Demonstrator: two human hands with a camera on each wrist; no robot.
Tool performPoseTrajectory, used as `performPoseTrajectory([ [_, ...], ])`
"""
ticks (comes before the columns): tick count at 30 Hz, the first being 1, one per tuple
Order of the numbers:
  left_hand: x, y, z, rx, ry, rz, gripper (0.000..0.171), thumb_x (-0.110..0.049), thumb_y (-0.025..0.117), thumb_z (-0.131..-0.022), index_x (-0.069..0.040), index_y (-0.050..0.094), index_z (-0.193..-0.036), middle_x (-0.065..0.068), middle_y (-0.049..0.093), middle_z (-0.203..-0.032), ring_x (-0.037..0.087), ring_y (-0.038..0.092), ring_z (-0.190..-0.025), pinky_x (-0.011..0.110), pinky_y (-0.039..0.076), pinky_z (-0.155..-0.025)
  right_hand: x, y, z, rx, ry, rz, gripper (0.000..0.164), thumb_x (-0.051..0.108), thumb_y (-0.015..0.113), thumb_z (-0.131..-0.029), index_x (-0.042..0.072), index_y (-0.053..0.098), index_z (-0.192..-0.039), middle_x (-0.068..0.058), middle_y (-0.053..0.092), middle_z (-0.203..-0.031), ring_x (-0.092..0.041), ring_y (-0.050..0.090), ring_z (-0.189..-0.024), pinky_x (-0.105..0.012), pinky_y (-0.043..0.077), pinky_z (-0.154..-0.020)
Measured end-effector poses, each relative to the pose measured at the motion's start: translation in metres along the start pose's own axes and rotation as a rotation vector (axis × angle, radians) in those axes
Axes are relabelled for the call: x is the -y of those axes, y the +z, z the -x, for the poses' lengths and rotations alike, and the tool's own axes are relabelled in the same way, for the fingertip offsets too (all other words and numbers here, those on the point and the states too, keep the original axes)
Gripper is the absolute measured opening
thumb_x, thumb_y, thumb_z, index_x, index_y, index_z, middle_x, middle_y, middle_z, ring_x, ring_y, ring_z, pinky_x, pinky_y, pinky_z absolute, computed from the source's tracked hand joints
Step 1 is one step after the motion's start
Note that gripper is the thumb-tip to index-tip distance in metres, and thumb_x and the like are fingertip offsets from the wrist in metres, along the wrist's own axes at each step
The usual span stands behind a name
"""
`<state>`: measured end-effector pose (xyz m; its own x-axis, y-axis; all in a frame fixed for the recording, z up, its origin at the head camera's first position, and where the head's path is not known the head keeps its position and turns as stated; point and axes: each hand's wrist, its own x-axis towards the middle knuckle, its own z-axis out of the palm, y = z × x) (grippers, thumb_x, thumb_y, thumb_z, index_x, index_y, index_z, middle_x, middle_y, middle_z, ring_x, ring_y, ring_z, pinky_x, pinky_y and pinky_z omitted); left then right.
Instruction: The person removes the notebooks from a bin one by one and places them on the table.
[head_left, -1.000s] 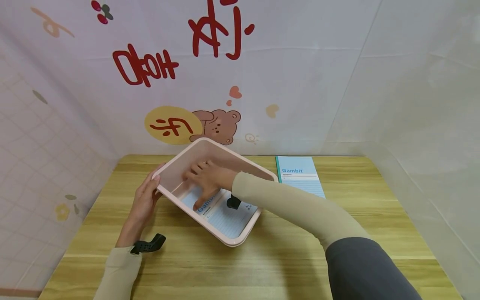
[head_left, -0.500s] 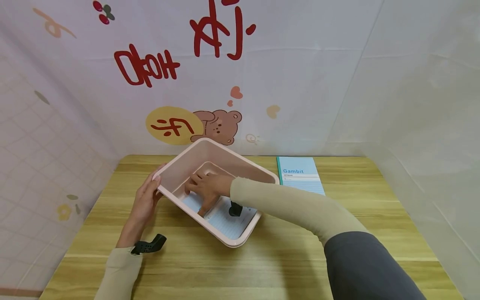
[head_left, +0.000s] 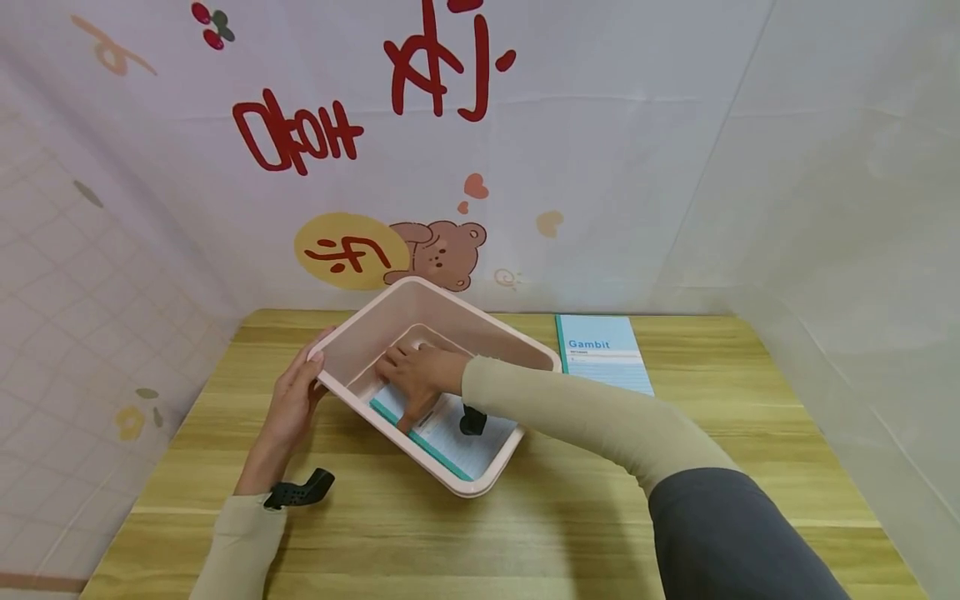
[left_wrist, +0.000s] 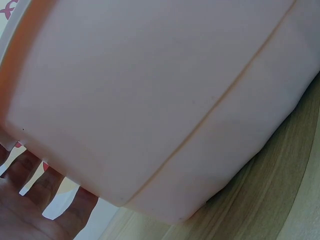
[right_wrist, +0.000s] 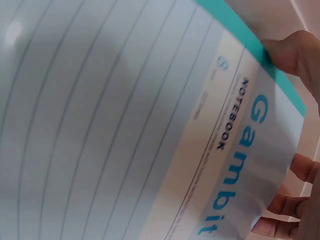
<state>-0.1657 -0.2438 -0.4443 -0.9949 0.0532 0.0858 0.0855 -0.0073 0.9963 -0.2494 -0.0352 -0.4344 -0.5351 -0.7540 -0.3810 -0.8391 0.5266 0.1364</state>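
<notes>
A pale pink plastic bin (head_left: 360, 342) stands at an angle on the table. My left hand (head_left: 295, 404) grips its left corner, thumb over the rim; in the left wrist view, fingers (left_wrist: 77, 210) lie at the end of the bin's outer wall (left_wrist: 125, 90). Inside the bin is a light blue "Gambit" notebook (head_left: 468, 442) with a teal spine. My right hand (head_left: 415, 375) reaches in and grips the notebook's top end. In the right wrist view its thumb (right_wrist: 287, 55) is at the spine and several fingers are at another edge of the notebook cover (right_wrist: 125, 115).
A second Gambit notebook (head_left: 606, 358) lies flat on the wooden table (head_left: 720, 400), right of the bin and partly behind the right sleeve (head_left: 577, 400). A white printed sheet (head_left: 600, 158) hangs behind the table, and pale sheets stand at both sides.
My right hand has lowered further into the bin and taken hold of the notebook. The notebook's teal spine now shows along the bin's near wall. My left hand keeps its grip on the corner.
</notes>
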Motion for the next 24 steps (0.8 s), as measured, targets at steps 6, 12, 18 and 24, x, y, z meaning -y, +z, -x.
performPoseTrajectory([
  [6, 0.000, 0.000, 0.001, -0.005, -0.010, -0.001, 0.056, -0.040, 0.039, -0.111, -0.013, 0.034, -0.161, -0.013, 0.048, -0.142, 0.011, 0.048, -0.125, 0.016, 0.047, -0.097, -0.003, -0.002, 0.001, -0.007, 0.017, -0.044, 0.085, 0.085, 0.061, -0.077, 0.033, 0.039, -0.141, 0.001, 0.039, -0.141, -0.017, 0.037, -0.134, -0.044, 0.041, -0.109],
  [12, 0.001, 0.000, 0.000, -0.003, -0.001, 0.002, 0.056, -0.040, 0.039, -0.111, -0.014, 0.035, -0.161, -0.011, 0.047, -0.144, 0.013, 0.047, -0.126, 0.016, 0.047, -0.097, -0.007, -0.002, 0.002, -0.038, 0.024, -0.028, 0.096, 0.090, 0.058, -0.073, 0.029, 0.037, -0.144, 0.001, 0.042, -0.143, -0.018, 0.038, -0.136, -0.044, 0.039, -0.112],
  [18, 0.001, 0.000, 0.000, -0.005, 0.000, -0.005, 0.058, -0.041, 0.039, -0.111, -0.011, 0.034, -0.161, -0.010, 0.046, -0.146, 0.013, 0.046, -0.126, 0.016, 0.048, -0.096, -0.009, -0.002, 0.002, -0.034, 0.014, -0.023, 0.102, 0.093, 0.057, -0.071, 0.028, 0.032, -0.146, 0.003, 0.045, -0.148, -0.018, 0.040, -0.138, -0.044, 0.035, -0.114],
  [24, 0.001, 0.000, 0.000, -0.003, 0.007, 0.001, 0.058, -0.039, 0.039, -0.112, -0.009, 0.033, -0.161, -0.010, 0.046, -0.146, 0.013, 0.046, -0.127, 0.016, 0.048, -0.096, -0.013, -0.002, 0.001, -0.045, -0.012, -0.038, 0.096, 0.090, 0.055, -0.076, 0.040, 0.032, -0.154, 0.005, 0.041, -0.160, -0.020, 0.036, -0.141, -0.051, 0.028, -0.118],
])
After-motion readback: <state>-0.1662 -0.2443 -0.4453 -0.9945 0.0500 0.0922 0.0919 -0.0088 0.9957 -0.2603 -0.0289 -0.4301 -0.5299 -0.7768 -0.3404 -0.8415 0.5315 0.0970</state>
